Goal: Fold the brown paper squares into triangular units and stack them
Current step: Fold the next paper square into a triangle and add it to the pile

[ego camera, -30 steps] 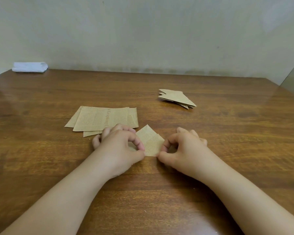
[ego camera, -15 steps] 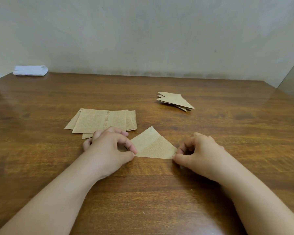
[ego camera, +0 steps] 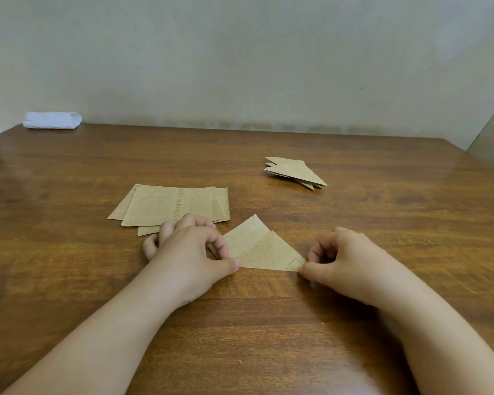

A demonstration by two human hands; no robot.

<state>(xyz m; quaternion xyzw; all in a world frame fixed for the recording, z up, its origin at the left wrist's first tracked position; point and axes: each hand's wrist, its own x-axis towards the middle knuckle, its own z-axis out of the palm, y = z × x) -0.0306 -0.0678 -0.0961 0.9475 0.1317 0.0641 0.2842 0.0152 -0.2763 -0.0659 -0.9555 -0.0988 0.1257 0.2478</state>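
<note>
The folded triangle lies flat on the surface, near the person and between both hands, its long edge towards them and its tip pointing away. A moment ago it was a narrower, bunched piece pressed between the hands; now it has been drawn out wide, with one flap overlapping the other down the middle. The left hand pinches the left corner between thumb and forefinger, and the right hand pinches the right corner the same way. I'd say the crease is being run flat, so this unit looks close to done. Just beyond the left hand sits the pile of unfolded brown squares, several still waiting. Further off to the right is the stack of finished triangles. A white folded cloth lies at the far left edge
</note>
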